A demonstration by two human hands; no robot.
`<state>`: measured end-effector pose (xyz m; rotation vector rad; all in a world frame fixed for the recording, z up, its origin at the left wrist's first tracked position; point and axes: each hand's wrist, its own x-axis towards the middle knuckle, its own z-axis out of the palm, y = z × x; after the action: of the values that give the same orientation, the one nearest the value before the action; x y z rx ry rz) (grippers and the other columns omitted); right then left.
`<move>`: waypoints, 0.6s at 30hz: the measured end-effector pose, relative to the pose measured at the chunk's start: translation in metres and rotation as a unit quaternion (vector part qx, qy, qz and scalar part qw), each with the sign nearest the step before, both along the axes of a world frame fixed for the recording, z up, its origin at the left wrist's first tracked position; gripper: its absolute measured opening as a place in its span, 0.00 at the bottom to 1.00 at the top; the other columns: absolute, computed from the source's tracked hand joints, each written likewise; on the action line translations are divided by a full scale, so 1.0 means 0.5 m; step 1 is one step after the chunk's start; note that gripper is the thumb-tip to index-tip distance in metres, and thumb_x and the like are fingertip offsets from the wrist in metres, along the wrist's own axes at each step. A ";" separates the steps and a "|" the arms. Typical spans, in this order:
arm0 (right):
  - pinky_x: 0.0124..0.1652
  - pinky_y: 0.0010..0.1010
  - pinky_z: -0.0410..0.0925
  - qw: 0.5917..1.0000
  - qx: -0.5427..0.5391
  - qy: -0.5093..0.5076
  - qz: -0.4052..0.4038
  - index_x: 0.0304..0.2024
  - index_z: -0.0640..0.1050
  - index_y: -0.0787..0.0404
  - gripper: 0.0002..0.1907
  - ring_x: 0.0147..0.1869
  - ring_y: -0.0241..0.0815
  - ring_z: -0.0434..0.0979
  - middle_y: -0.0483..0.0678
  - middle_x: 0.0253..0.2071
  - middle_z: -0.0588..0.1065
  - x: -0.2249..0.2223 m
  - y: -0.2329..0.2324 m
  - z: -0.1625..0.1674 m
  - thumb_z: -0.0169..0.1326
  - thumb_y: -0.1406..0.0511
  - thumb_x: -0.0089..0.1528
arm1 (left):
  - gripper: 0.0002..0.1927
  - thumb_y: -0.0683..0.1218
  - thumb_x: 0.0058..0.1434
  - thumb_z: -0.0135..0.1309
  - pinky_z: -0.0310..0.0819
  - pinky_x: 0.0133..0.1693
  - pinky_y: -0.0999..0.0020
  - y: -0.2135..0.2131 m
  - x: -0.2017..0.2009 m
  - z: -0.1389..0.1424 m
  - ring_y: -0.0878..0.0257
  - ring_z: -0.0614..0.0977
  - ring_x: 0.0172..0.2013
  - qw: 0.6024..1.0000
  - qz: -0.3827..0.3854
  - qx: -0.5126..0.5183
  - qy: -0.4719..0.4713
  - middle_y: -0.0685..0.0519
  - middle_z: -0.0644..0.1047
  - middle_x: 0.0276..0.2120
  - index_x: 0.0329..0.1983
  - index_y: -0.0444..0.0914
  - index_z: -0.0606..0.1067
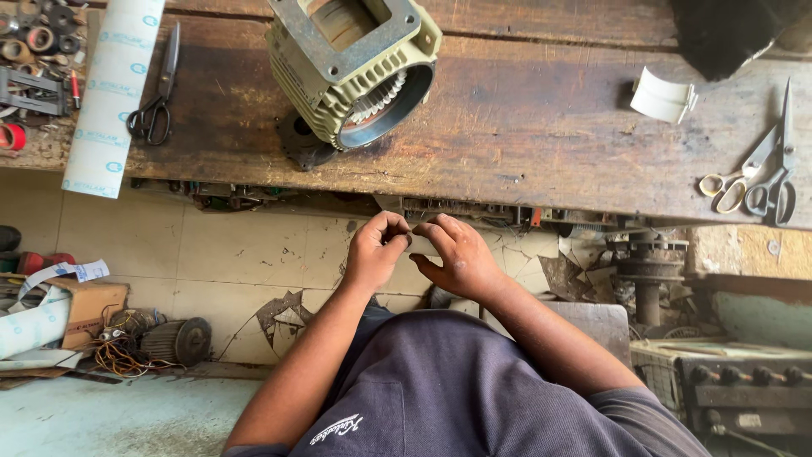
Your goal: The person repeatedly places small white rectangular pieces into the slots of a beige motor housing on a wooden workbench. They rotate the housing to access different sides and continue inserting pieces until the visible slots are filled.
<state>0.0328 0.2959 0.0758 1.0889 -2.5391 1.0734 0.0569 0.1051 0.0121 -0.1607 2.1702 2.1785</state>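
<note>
both hands, left hand (375, 248) and right hand (457, 254), pinch a small pale strip (420, 245) near the wooden bench (541, 127); far off, the open motor housing (355, 68) shows windings inside.

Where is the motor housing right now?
In the head view, the motor housing sits tipped on the wooden bench, left of centre, between the black scissors and the curved white piece.

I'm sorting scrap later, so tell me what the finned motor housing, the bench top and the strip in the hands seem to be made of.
Beige finned motor housing: likely cast metal, painted; bare grey flange rim.
Dark brown bench top: wood, worn and stained; grain and plank seams show.
Small pale strip pinched between left hand and right hand: thin, flat, perhaps paper or plastic film; unclear.
</note>
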 end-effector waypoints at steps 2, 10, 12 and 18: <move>0.40 0.44 0.71 1.000 0.003 -0.011 -0.005 0.51 0.74 0.62 0.25 0.44 0.57 0.77 0.54 0.42 0.73 -0.006 0.010 0.003 0.68 0.62 0.54 | 0.06 0.35 0.60 0.57 0.70 0.36 0.76 0.013 -0.003 0.002 0.74 0.74 0.32 1.000 0.010 -0.012 0.014 0.62 0.74 0.30 0.38 0.38 0.75; 0.39 0.44 0.71 0.999 0.001 -0.031 0.020 0.52 0.74 0.63 0.26 0.44 0.57 0.77 0.55 0.42 0.73 -0.033 0.042 0.003 0.67 0.62 0.54 | 0.05 0.36 0.60 0.56 0.71 0.31 0.76 0.046 -0.013 0.026 0.75 0.75 0.29 0.997 0.042 -0.049 0.030 0.62 0.76 0.28 0.38 0.37 0.75; 0.39 0.44 0.71 0.999 0.001 -0.030 0.026 0.51 0.74 0.63 0.26 0.44 0.57 0.77 0.55 0.42 0.73 -0.037 0.046 0.001 0.67 0.62 0.54 | 0.05 0.36 0.60 0.56 0.71 0.32 0.76 0.054 -0.014 0.035 0.74 0.75 0.29 0.996 0.049 -0.062 0.034 0.61 0.76 0.29 0.38 0.37 0.75; 0.39 0.44 0.71 0.999 -0.010 -0.042 0.025 0.51 0.75 0.63 0.26 0.44 0.58 0.77 0.56 0.42 0.74 -0.047 0.059 -0.003 0.67 0.62 0.53 | 0.06 0.35 0.58 0.55 0.75 0.35 0.74 0.076 -0.017 0.064 0.72 0.79 0.32 0.986 0.063 -0.123 0.092 0.57 0.78 0.31 0.38 0.35 0.75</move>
<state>0.0094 0.3254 0.0741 1.1302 -2.5726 1.1781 0.0485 0.1432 0.0439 -0.1145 2.5966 2.0524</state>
